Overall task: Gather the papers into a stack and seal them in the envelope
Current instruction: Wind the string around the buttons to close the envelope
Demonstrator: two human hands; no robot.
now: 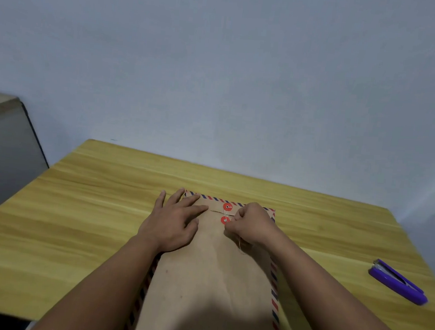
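- The right hand (251,228) is curled, its fingertips (229,227) pinched on a thin string (242,245) just beside the lower red button (225,220); a loose length of that string trails back under the wrist
- The left hand (172,220) lies flat with fingers spread and grips nothing, pressing the flap (215,206) down to the left of the buttons
- The upper red button (227,207) sits on the flap, just beyond the lower one, the flap edge passing between them; string already runs between the two
- Both buttons lie immediately left of the right fingertips, so the right hand is clearly the nearer one for winding; the left index finger points at them from the other side without touching
- The brown envelope (210,284), edged in red and blue stripes, lies flat on the wooden table (87,205), its long axis running from the person's body out to the flap at the far end
- No loose papers are visible, so they are presumably inside; the step in hand looks like tying off the closure
- The next move probably calls for looping the string round the buttons while the left palm keeps the flap flat
- A purple stapler (397,282) rests well apart on the right
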